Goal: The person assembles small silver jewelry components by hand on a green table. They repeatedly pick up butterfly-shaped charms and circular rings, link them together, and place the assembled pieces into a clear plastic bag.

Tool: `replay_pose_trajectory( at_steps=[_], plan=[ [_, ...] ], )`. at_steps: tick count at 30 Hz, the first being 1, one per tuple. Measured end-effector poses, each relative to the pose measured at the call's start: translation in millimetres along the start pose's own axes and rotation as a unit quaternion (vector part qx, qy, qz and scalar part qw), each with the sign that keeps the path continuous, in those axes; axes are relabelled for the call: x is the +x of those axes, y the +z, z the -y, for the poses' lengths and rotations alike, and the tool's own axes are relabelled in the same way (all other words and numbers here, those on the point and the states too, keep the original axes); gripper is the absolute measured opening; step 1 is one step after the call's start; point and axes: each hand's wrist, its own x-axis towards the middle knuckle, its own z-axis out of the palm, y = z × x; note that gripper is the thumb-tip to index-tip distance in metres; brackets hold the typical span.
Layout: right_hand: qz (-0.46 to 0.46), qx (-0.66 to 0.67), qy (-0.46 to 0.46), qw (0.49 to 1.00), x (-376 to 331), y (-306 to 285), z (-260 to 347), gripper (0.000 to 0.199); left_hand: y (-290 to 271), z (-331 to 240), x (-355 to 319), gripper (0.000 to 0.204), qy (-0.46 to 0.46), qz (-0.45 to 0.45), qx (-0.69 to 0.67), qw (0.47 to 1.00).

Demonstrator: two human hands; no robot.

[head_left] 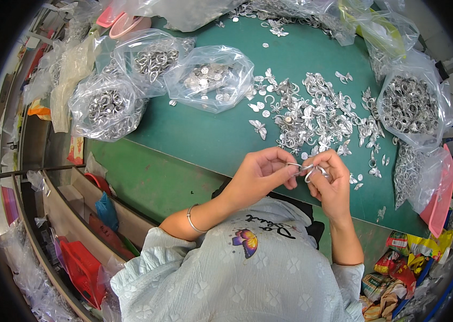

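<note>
My left hand pinches a small silver metal ring between thumb and fingers, near the front edge of the green table. Close beside it, my right hand is closed on a few silver rings, their loops sticking out between thumb and fingers. The pieces in both hands meet or overlap; whether they are joined I cannot tell. Just beyond my hands lies a loose pile of silver metal pieces, several shaped like butterflies. A single butterfly-shaped piece lies left of the pile, near small round discs.
Clear plastic bags of rings and of flat discs stand at the left of the green table. Another bag of rings is at the right, above a pink tray. A red basket sits low at the left.
</note>
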Motion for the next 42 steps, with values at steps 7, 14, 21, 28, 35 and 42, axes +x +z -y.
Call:
replay_pose_trajectory(
  at_steps=[7, 14, 21, 28, 35, 42],
  plan=[
    [0.104, 0.1, 0.1, 0.984, -1, -6, 9, 0.006, -6, -1, 2, 0.014, -0.074, 0.011, -0.133, 0.988],
    [0.067, -0.124, 0.021, 0.99, 4, -6, 12, 0.015, 0, -3, 1, 0.011, 0.031, -0.004, 0.003, 0.999],
    [0.085, -0.401, -0.077, 0.909, 12, -1, 32, 0.017, -2, -7, 6, 0.012, 0.01, 0.018, 0.004, 1.0],
    [0.094, -0.295, -0.012, 0.951, 25, -23, 19, 0.019, -18, -13, 15, 0.031, -0.004, 0.048, -0.291, 0.955],
    [-0.008, 0.054, 0.09, 0.994, 23, -21, 5, 0.015, -15, -8, 21, 0.043, -0.108, 0.004, -0.332, 0.937],
    [0.004, -0.085, -0.086, 0.993, 13, -3, 3, 0.004, -16, 7, 22, 0.047, -0.141, 0.032, -0.417, 0.897]
  ],
)
